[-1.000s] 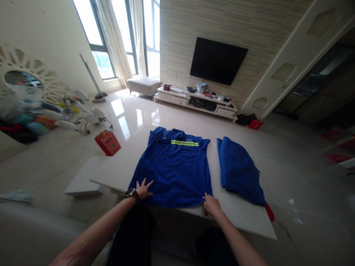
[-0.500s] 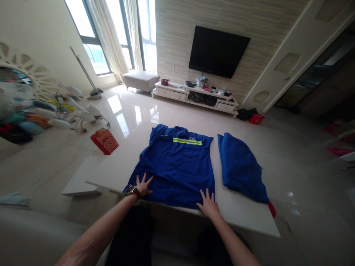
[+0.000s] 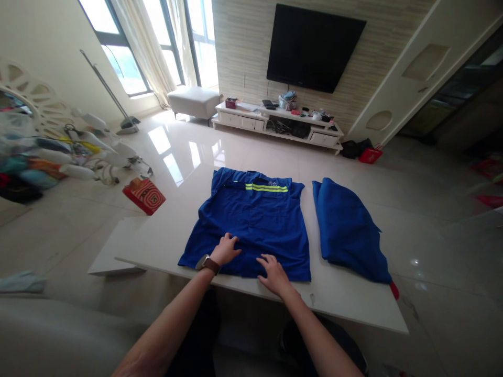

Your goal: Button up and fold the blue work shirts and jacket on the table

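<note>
A blue shirt (image 3: 251,217) with a yellow-green striped band across its upper part lies spread on the white table (image 3: 157,235). My left hand (image 3: 226,249), with a watch on the wrist, is over the lower middle of the shirt, fingers apart and slightly bent. To its right, my right hand (image 3: 273,273) is at the shirt's lower part, its fingers also spread and a little curved. Neither hand grips the cloth. Another blue garment (image 3: 346,230), folded, lies on the right part of the table with something red under its lower corner.
A red bag (image 3: 144,196) stands left of the table. Further off are a low TV cabinet (image 3: 243,121), a grey-white bench (image 3: 194,102) and a wall television (image 3: 314,47). Clutter lies at the far left.
Both hands have moved inward from the shirt's lower corners, closer together over its lower middle. The fingers are more bent than before. The view has shifted slightly.
</note>
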A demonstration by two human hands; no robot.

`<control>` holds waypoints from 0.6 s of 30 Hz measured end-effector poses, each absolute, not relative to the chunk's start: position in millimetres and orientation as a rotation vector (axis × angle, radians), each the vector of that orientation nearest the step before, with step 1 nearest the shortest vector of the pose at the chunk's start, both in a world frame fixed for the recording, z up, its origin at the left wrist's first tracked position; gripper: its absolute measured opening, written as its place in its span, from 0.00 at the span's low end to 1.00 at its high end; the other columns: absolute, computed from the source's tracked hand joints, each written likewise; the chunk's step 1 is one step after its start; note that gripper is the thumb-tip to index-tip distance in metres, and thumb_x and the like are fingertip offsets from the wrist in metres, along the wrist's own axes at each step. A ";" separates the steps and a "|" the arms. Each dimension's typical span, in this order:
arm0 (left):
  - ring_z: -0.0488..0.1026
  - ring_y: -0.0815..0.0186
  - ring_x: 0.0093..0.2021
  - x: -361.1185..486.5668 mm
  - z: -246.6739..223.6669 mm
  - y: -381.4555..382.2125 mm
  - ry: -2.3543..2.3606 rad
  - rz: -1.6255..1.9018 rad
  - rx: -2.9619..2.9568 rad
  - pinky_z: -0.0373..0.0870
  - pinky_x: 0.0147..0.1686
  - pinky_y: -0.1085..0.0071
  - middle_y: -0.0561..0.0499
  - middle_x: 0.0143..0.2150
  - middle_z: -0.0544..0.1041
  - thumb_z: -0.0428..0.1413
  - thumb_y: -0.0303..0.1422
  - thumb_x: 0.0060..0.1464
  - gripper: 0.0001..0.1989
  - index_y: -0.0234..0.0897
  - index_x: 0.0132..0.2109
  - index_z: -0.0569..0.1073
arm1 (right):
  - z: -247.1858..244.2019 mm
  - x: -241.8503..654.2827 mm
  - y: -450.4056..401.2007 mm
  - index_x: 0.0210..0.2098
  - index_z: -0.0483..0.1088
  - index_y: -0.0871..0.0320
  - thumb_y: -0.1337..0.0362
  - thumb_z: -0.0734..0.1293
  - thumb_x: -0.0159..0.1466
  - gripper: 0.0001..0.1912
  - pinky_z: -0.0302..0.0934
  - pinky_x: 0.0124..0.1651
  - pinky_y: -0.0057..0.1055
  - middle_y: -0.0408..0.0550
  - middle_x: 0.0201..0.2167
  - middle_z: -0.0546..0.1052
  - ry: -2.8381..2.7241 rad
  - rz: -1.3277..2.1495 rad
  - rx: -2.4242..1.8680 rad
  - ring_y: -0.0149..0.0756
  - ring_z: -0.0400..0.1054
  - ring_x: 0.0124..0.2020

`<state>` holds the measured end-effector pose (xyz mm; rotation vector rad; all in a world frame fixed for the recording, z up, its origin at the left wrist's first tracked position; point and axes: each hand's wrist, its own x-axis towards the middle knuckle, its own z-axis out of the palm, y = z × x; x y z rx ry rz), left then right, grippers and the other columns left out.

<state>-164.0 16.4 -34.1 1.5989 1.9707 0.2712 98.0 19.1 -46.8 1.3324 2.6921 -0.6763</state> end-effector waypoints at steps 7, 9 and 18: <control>0.76 0.60 0.45 -130.8 -33.7 54.4 1.732 0.798 1.436 0.72 0.50 0.65 0.43 0.49 0.77 0.55 0.39 0.59 0.15 0.37 0.47 0.79 | -58.9 56.4 1.4 0.62 0.71 0.43 0.61 0.67 0.68 0.23 0.64 0.53 0.49 0.54 0.59 0.73 2.663 -0.526 1.159 0.58 0.65 0.58; 0.75 0.61 0.41 -132.1 -29.6 60.5 1.692 0.805 1.388 0.71 0.44 0.67 0.45 0.42 0.79 0.55 0.41 0.58 0.14 0.36 0.42 0.79 | -52.7 56.6 11.0 0.53 0.76 0.49 0.62 0.64 0.70 0.14 0.64 0.51 0.43 0.54 0.53 0.76 2.653 -0.588 1.131 0.53 0.68 0.55; 0.60 0.72 0.12 -115.2 33.5 35.6 1.201 0.659 0.960 0.52 0.15 0.73 0.53 0.15 0.68 0.49 0.58 0.60 0.32 0.35 0.24 0.73 | -2.6 66.4 66.4 0.39 0.81 0.52 0.62 0.62 0.71 0.15 0.61 0.44 0.29 0.48 0.39 0.84 2.728 -1.022 1.617 0.39 0.77 0.42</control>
